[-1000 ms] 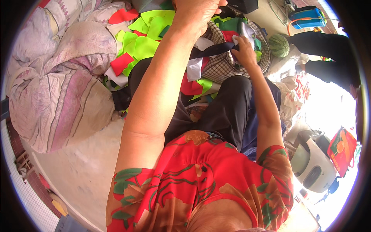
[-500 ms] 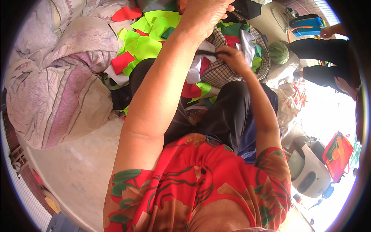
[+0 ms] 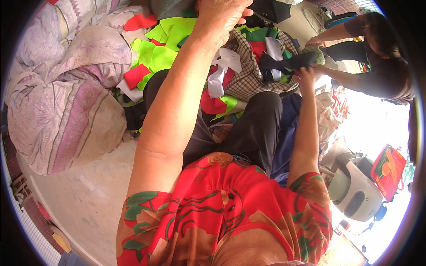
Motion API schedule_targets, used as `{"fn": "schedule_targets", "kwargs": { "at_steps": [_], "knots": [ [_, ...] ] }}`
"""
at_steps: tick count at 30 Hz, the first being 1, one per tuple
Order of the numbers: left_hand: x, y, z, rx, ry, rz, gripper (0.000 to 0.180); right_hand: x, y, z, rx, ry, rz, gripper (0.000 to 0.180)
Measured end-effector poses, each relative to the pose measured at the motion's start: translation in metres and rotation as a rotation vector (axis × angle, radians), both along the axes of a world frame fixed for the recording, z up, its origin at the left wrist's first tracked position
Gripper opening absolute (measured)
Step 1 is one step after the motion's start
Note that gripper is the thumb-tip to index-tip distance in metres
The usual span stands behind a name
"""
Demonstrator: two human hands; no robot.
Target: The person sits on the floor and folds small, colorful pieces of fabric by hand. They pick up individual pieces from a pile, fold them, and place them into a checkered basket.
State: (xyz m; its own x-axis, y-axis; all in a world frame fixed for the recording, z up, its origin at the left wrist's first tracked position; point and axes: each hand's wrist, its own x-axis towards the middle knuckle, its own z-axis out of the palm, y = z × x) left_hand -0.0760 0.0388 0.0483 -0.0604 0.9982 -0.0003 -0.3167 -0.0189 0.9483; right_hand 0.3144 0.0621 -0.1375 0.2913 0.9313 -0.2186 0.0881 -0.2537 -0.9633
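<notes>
My right hand (image 3: 305, 77) is closed at the near edge of a black piece of cloth (image 3: 284, 63), stretched out over the checked cloth bundle (image 3: 246, 73). Another person's hand (image 3: 320, 69) is right beside it; whether that hand also touches the cloth I cannot tell. At the top edge, my left hand (image 3: 224, 20) has its fingers curled, and the picture cuts off whatever they hold. Neon-yellow cloth pieces (image 3: 166, 57) lie heaped left of my forearm, with red pieces (image 3: 136, 76) among them. White scraps (image 3: 227, 62) rest on the checked cloth.
Large pale, stained cloth sacks (image 3: 84, 106) fill the left side. A person (image 3: 384, 66) leans in from the right, one hand by a green watermelon (image 3: 314, 52). Lower right are a white-and-grey appliance (image 3: 357, 197) and a red bag (image 3: 387, 173).
My right hand has moved right, and the black cloth now spreads over the checked bundle. The other person has bent in with both arms reaching toward it. My left hand has shifted slightly left.
</notes>
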Motion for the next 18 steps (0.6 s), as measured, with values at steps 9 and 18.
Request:
{"fn": "schedule_targets", "kwargs": {
  "at_steps": [9, 18],
  "knots": [
    [0.003, 0.000, -0.002, -0.021, -0.021, -0.007, 0.015, -0.066, -0.071, -0.021, 0.186, -0.708, 0.450, 0.044],
    [0.017, 0.001, -0.011, 0.058, 0.062, -0.038, 0.023, -0.097, -0.139, 0.002, 0.117, -0.962, 0.426, 0.038]
  ]
}}
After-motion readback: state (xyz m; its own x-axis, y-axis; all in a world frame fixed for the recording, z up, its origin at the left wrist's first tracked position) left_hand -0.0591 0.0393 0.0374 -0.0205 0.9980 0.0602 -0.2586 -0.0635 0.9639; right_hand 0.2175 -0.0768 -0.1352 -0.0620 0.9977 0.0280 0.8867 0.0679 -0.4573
